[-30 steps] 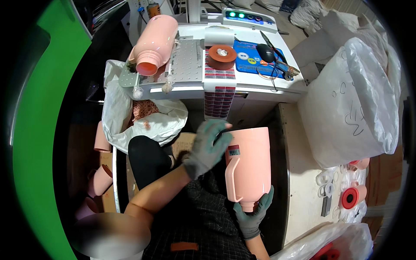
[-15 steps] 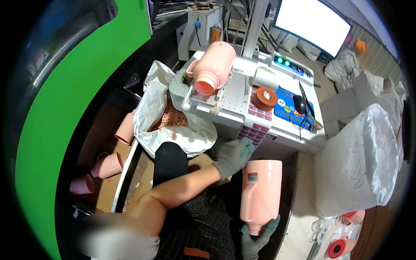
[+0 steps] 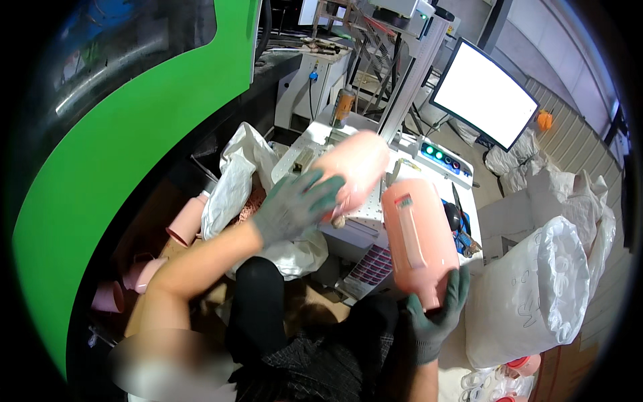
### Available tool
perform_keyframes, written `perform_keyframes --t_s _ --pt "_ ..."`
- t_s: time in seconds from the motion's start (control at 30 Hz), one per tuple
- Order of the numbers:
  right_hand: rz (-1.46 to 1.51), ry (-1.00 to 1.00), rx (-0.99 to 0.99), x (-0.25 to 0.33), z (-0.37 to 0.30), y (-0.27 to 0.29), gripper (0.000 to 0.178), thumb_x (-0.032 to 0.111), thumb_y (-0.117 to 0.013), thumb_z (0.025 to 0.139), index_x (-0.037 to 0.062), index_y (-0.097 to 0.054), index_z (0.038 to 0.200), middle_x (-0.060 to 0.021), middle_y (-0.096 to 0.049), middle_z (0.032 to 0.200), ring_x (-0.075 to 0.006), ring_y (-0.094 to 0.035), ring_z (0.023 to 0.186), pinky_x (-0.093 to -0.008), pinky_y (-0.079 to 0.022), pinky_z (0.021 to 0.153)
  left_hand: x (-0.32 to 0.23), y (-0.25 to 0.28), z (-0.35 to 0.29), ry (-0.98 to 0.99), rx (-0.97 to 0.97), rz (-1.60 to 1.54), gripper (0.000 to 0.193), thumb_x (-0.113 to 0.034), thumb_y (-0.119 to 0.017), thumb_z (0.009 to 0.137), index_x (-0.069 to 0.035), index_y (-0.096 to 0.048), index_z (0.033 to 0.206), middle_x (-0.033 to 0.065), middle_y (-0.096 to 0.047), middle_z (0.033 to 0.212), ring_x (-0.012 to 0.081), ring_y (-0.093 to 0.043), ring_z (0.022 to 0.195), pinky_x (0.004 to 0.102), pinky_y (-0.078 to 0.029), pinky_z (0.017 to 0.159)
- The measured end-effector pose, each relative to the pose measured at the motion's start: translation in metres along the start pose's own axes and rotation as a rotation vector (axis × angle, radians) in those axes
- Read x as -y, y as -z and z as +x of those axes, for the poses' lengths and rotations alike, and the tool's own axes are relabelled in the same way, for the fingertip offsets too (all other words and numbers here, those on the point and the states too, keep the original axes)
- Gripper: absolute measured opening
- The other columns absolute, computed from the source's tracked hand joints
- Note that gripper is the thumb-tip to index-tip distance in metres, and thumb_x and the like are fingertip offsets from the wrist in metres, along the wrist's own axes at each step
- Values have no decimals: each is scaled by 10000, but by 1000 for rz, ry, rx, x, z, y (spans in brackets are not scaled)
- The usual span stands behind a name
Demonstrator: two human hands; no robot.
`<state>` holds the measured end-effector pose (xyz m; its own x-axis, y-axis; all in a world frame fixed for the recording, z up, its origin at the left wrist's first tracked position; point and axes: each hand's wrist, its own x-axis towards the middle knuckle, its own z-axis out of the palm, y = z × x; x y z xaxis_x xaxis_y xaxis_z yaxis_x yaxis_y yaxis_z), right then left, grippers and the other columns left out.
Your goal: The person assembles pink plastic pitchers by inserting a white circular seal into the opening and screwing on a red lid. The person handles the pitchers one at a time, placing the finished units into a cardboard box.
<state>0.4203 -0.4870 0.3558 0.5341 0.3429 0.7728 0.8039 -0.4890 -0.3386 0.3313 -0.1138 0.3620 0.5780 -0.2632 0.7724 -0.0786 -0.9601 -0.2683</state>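
Observation:
My left hand point(image 3: 291, 208), in a grey glove with green fingertips, grips the near neck end of a pink plastic jug point(image 3: 362, 157) over the perforated metal plate point(image 3: 284, 167). The hand covers this jug's mouth and part of its side. My right hand point(image 3: 439, 318), gloved alike, is wrapped round the narrow neck of a second pink jug point(image 3: 429, 234). That jug is held bottom up, tilted slightly left, its long handle facing me and a small coloured label by the handle's upper end.
A white sack point(image 3: 231, 181) of pink scraps stands beside the bench. More pink jugs point(image 3: 187, 218) lie at lower left near the green machine point(image 3: 134, 154). At right are a tall white bag point(image 3: 509, 301) and a lit monitor point(image 3: 485, 94). A spray can point(image 3: 343, 107) stands behind the plate.
My left hand has moved up and left from above my lap and taken hold of the jug at the plate. My right hand has raised its jug toward the bench. The view has shifted.

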Motion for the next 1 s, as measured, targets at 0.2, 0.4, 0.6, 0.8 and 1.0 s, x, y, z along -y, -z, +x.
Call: perform_keyframes --t_s 0.2,0.4,0.6,0.8,1.0 --pt "-79 389 -32 42 107 -110 793 340 -932 702 153 -644 1417 -296 -540 1484 -413 -702 1152 -455 -614 845 -81 150 -69 236 -189 -106 577 -430 -938 684 -260 -691 1176 73 -686 1276 207 -550 866 361 -474 761" --pt "-365 562 218 65 138 -227 782 462 -843 770 295 -571 1483 -171 -498 1560 -294 -724 906 -404 -589 725 -123 144 -83 553 -27 -796 695 -461 -945 681 -27 -698 1164 123 -695 1094 292 -671 971 403 -541 790" --pt "-447 424 418 97 132 -282 790 480 -811 788 307 -508 1497 -165 -434 1596 -282 -726 867 -428 -601 657 -135 130 -105 772 206 -897 638 -388 -940 712 -2 -702 1160 111 -665 1038 298 -633 928 414 -516 834" --pt "-299 426 435 94 122 -282 856 456 -775 831 333 -409 1595 -225 -326 1670 -425 -680 1099 -549 -551 895 -140 111 -123 687 139 -1022 667 -399 -868 800 -39 -624 1305 149 -616 1289 332 -575 1169 439 -451 1016" --pt "181 392 268 82 69 -171 828 305 -802 839 92 -458 1560 -309 -525 1478 -471 -571 1293 -515 -520 1019 -142 97 -107 609 311 -1180 721 -409 -861 799 -47 -612 1370 150 -602 1330 323 -568 1208 449 -453 1028"
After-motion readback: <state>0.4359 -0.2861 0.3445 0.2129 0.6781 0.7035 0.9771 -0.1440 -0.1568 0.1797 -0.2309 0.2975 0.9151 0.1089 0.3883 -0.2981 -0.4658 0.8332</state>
